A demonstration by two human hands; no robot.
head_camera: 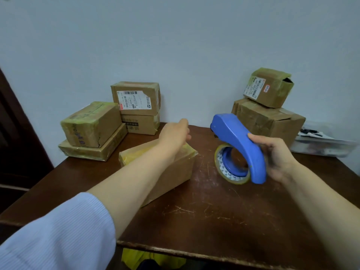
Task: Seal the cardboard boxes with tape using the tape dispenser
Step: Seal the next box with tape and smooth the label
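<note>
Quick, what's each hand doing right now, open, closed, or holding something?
Left hand: at the far end of the box; grip cannot be told.
Right hand: holding the blue tape dispenser.

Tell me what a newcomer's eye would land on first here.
The blue tape dispenser stands out first, gripped in the right hand above the right half of the table. Next comes the taped cardboard box at the centre, with the left hand stretched over its far end. Stacked boxes line the wall behind.
</note>
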